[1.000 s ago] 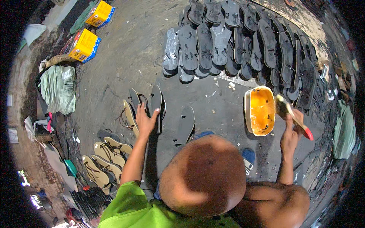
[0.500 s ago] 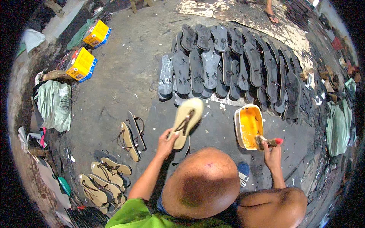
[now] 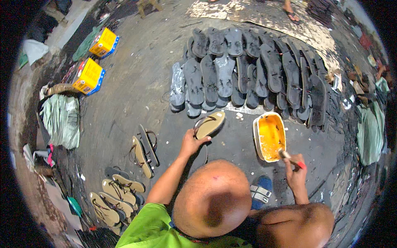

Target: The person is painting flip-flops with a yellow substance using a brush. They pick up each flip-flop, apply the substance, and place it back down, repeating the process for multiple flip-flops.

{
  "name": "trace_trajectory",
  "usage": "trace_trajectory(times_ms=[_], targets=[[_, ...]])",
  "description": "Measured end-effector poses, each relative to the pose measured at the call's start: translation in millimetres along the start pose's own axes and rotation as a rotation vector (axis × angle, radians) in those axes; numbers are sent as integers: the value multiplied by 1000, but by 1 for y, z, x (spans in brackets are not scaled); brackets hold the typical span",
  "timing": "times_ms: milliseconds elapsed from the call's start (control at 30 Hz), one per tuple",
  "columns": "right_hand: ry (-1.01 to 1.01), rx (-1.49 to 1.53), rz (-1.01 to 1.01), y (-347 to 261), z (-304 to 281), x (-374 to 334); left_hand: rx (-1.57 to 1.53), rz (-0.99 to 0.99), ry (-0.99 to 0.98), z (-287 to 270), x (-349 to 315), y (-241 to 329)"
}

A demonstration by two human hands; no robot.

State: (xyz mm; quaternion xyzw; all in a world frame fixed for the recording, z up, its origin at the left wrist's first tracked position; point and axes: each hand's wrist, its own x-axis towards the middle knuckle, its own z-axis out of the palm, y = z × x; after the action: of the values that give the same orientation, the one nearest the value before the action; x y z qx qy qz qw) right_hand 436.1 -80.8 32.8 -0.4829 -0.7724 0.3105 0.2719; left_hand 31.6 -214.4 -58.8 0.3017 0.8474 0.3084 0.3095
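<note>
My left hand [image 3: 192, 144] is closed around the strap end of a tan flip-flop [image 3: 213, 126] with dark straps. The flip-flop is tilted off the floor, its toe pointing up and right. In my right hand [image 3: 296, 177] is a paintbrush [image 3: 292, 160] with a red-tipped handle. The bristles are at the near right corner of a white tub [image 3: 257, 140], whose inside is coated yellow-orange. A dark sole [image 3: 202, 155] shows below my left hand, mostly hidden by my knee.
Many dark soles [image 3: 225, 76] lie in overlapping rows beyond my hands. Tan sandals [image 3: 109, 206] are grouped at the near left, with a pair [image 3: 142, 155] farther in. Two yellow-and-blue boxes [image 3: 89, 76] and pale green sacks [image 3: 62, 120] line the left side. Another person's foot [image 3: 292, 15] is at the far right.
My left hand has turned the flip-flop from upright with its insole facing me to a rightward tilt. The brush in my right hand has swung round, its bristles staying by the tub.
</note>
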Motion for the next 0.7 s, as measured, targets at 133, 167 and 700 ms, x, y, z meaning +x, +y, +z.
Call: trace_trajectory(times_ms=[133, 167, 700], targets=[[-50, -185, 67, 14, -13, -13, -455, 31, -11, 7, 19, 2], [-79, -193, 118, 15, -11, -15, -599, -43, -75, -5, 6, 16], [171, 906, 116, -114, 12, 101, -1250, 377, -442, 62, -5, 278]])
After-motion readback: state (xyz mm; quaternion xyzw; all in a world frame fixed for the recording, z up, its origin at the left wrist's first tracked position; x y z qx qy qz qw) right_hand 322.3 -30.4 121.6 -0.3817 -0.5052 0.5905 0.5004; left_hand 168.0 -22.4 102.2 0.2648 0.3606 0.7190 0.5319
